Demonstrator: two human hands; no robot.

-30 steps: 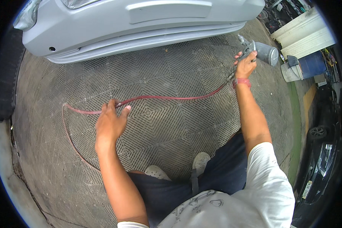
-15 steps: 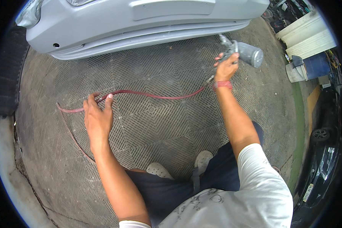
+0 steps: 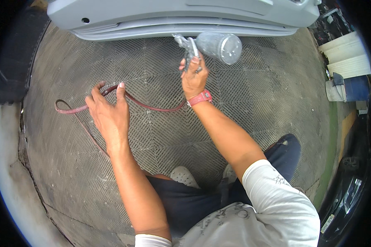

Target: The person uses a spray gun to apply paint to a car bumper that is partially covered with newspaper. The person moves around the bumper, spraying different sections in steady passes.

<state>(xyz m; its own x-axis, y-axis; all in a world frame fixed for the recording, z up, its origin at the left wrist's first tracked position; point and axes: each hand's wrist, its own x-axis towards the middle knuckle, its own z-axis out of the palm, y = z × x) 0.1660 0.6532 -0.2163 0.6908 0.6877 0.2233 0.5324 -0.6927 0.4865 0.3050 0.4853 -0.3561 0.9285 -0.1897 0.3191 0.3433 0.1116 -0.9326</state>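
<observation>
A spray gun (image 3: 189, 51) coated in grey paint sits in my right hand (image 3: 195, 76), with my fingers wrapped round its grip. Its cloudy cup (image 3: 220, 47) sticks out to the right, and its nozzle points left, close below the lower lip of a light grey car bumper (image 3: 152, 24). From the gun's handle a red air hose (image 3: 160, 108) sags across to my left hand (image 3: 109, 109). There it passes between my thumb and bent fingers, which hold it off the floor. Beyond that hand the hose loops at the left and runs back toward my left leg.
Textured grey floor (image 3: 160, 144) lies under my clogs (image 3: 183, 177). At the right stand a blue and white bucket (image 3: 346, 87) and a pale ribbed panel (image 3: 344, 53). A black car (image 3: 346, 197) is at the lower right; a dark ribbed object (image 3: 6, 66) stands left.
My right hand has swept the spray gun left along the bumper's lower edge. The hose between my hands hangs in a shorter bend. The view has shifted, moving the bumper up and right.
</observation>
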